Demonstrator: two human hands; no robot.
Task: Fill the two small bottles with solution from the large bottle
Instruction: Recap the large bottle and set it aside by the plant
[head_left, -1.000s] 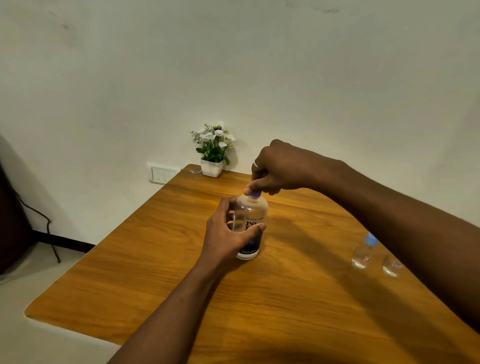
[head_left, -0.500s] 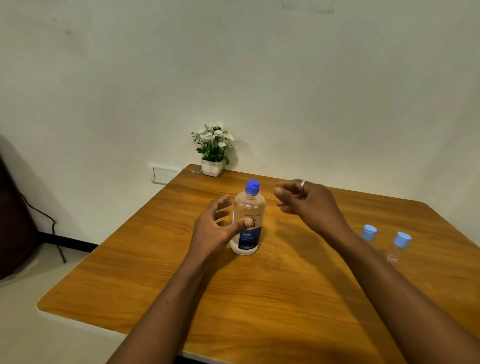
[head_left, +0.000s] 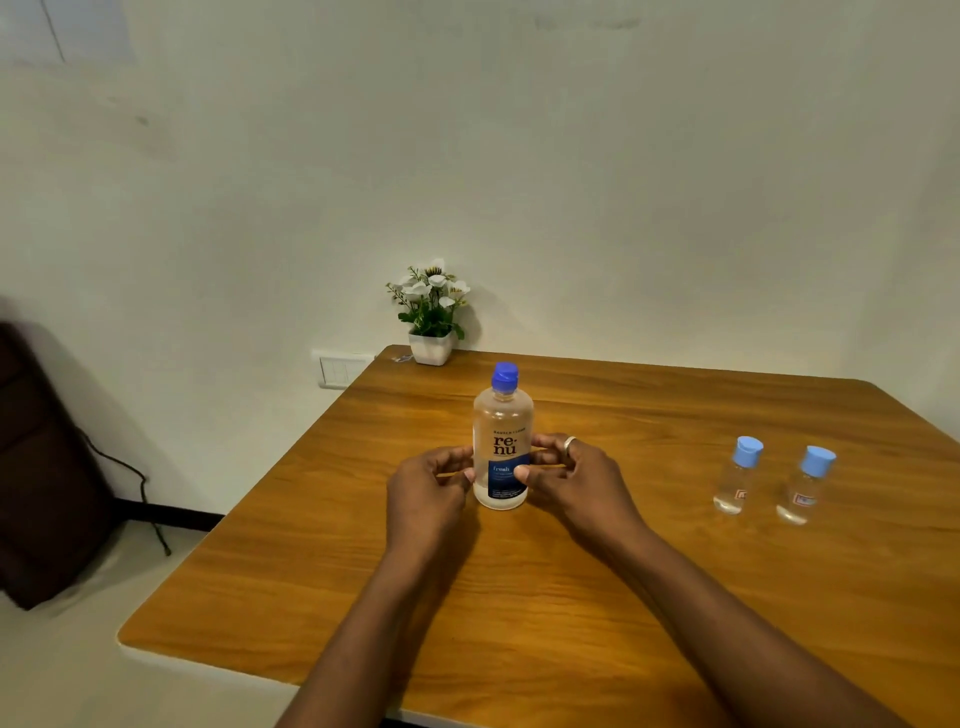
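Left hand (head_left: 426, 488): thumb and curled fingertips lie against the lower left side of the large bottle (head_left: 503, 415). Right hand (head_left: 571, 480): thumb on the front of the label, fingers curled round behind. You hold the bottle from both sides, low down; the grip looks light.

Large bottle: upright on the table (head_left: 519, 597), about midway between the left and right edges and nearer the far edge. Blue cap (head_left: 505, 375) on.

Left small bottle (head_left: 736, 483) and right small bottle (head_left: 802, 491): upright, just beside each other, towards the right edge, well apart from your hands. Both capped. Fill level cannot be read through the clear plastic.

Judgement: nothing is open yet, so three caps come off before any pour.

Risks from here:
- The large bottle is tall on a narrow base. If you twist the cap with the body held this low, it may tip or turn in your grip.
- The clear plastic looks smooth, and a light hold may slip once you tilt it.
- The small bottles look light, with narrow necks. An unsteadied one may topple under the stream, and a fast pour will likely miss the neck and wet the table.
- They stand close together, so reaching for one may knock the other, and it could roll off the right edge.
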